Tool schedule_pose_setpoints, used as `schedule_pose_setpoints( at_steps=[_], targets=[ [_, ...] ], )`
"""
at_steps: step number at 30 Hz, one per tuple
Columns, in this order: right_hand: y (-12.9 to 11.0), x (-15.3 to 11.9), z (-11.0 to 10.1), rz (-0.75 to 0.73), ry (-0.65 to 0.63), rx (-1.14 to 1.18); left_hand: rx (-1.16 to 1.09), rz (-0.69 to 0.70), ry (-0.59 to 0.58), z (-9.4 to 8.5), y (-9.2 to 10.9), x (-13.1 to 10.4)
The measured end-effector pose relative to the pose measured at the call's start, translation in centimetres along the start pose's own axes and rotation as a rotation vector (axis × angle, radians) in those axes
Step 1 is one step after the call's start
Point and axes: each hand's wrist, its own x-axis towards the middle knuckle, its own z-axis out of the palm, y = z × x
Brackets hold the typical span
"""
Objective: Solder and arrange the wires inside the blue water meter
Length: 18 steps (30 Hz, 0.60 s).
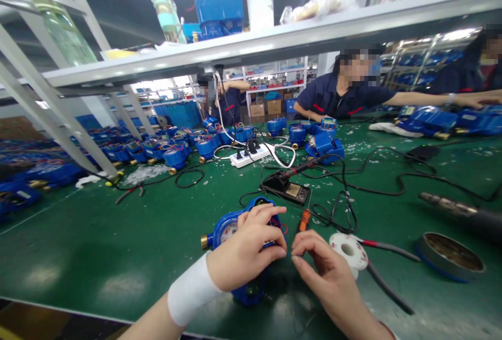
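Note:
A blue water meter (223,223) with a brass fitting lies on the green table, its right part under my left hand (251,248). Thin red wires show beside that hand's fingers. The left thumb and index are bent toward each other, while the other fingers stretch over the meter; whether a wire is between them is too small to tell. Close by on the right, my right hand (325,269) has thumb and index pinched together, their contents too small to make out. An orange-handled screwdriver (304,221) and a white spool (348,250) lie just beyond it.
A soldering iron stand (276,182), a white power strip (252,156) and black cables lie ahead. Cutters (386,248), a round tin (450,257) and a heat gun (455,206) are at right. More blue meters (206,146) stand behind; people work across the table under a shelf (235,47).

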Motion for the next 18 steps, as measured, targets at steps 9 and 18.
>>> schedule_pose_setpoints(
  at_steps=[9,18],
  targets=[
    [-1.3,0.9,-0.9,-0.317,-0.303,-0.360,0.122,-0.004,0.087,1.2,0.0,-0.5],
    [-1.0,1.2,-2.0,-0.418,-0.636,-0.724,0.106,-0.050,0.504,3.2,-1.2,-3.4]
  ],
)
